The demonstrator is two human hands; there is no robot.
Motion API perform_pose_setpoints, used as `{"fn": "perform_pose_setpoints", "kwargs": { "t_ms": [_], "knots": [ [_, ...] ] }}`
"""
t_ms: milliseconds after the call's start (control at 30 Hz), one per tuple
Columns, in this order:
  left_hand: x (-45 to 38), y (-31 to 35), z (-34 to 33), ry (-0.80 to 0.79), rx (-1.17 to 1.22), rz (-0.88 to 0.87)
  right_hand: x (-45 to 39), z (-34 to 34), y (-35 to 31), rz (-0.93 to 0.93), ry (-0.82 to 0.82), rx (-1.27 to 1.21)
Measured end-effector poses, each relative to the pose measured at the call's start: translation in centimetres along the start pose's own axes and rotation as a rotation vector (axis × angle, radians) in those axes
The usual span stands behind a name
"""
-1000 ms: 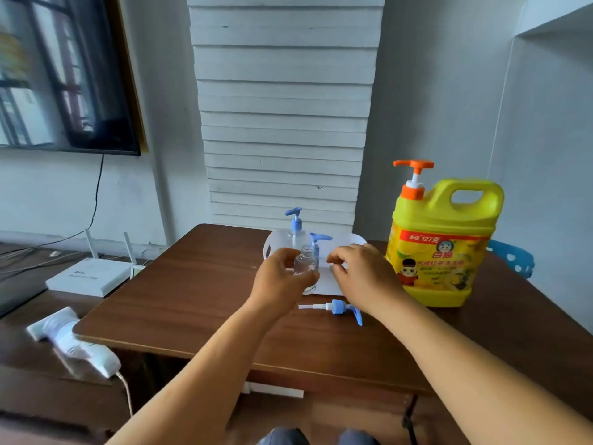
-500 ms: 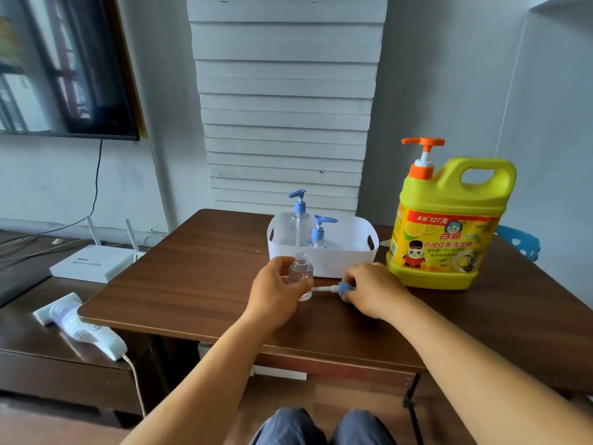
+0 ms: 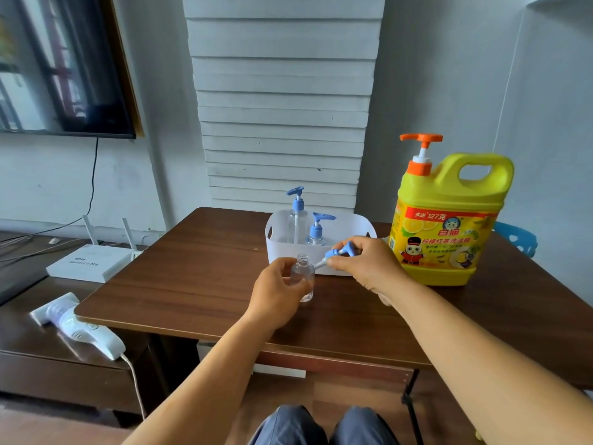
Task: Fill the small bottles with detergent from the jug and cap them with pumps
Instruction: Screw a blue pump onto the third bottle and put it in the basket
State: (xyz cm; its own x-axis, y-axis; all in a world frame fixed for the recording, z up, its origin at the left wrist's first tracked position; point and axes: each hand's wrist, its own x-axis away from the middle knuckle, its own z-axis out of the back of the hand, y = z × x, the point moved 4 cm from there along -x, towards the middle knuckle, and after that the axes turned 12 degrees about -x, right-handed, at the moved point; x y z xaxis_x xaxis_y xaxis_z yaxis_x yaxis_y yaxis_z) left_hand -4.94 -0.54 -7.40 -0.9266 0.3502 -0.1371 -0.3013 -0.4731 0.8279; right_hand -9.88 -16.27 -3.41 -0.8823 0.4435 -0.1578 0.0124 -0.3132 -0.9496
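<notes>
The blue pump (image 3: 337, 253) that lay flat on the table (image 3: 179, 284) a moment ago is now up in the right hand (image 3: 362, 264), pinched between thumb and fingers with its white dip tube slanting down toward the open neck of the small clear bottle (image 3: 302, 277), the tube's tip just beside the rim but not yet inside. That tells me the capping step has begun for this one. The left hand (image 3: 277, 295) has not let go: its fingers are curled round the bottle, which stands upright on the table a little in from the near edge and just in front of the white basket (image 3: 353, 224). The bottle is transparent with a threaded mouth; whether it holds clear detergent I cannot tell, though it looks glassy right through. Two bottles already wearing blue pumps stand in the basket, so I would judge the job well along. The yellow jug (image 3: 446, 226), with its orange pump on top, stands toward the far right of the table, just beside the basket and untouched by either hand.
</notes>
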Motion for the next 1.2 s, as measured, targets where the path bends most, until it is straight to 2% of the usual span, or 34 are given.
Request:
{"fn": "perform_pose_setpoints", "kwargs": {
  "t_ms": [133,300,400,567,867,1033,1200],
  "knots": [
    [-0.1,0.2,-0.6,-0.027,-0.004,-0.011,-0.2,-0.1,-0.2,0.023,0.073,-0.18],
    [-0.5,0.7,-1.2,-0.023,-0.017,-0.034,-0.4,0.7,-2.0,0.211,0.235,-0.185],
    [-0.9,0.9,-1.5,-0.032,-0.039,-0.034,-0.5,1.1,-3.1,0.297,0.257,-0.174],
    [-1.2,1.1,-2.0,-0.063,-0.032,-0.042,-0.4,0.9,-3.7,0.344,0.21,-0.044],
    [-0.9,1.2,-2.1,-0.069,-0.052,-0.102,0.0,-1.1,-1.4,0.238,0.003,0.188],
    [-0.9,1.0,-2.1,-0.056,-0.071,-0.14,-0.1,-1.8,-0.3,0.157,-0.009,0.157],
    [-0.9,0.9,-2.1,-0.079,-0.077,-0.169,-0.4,-1.8,-0.2,0.1,-0.118,0.052]
  ]
}}
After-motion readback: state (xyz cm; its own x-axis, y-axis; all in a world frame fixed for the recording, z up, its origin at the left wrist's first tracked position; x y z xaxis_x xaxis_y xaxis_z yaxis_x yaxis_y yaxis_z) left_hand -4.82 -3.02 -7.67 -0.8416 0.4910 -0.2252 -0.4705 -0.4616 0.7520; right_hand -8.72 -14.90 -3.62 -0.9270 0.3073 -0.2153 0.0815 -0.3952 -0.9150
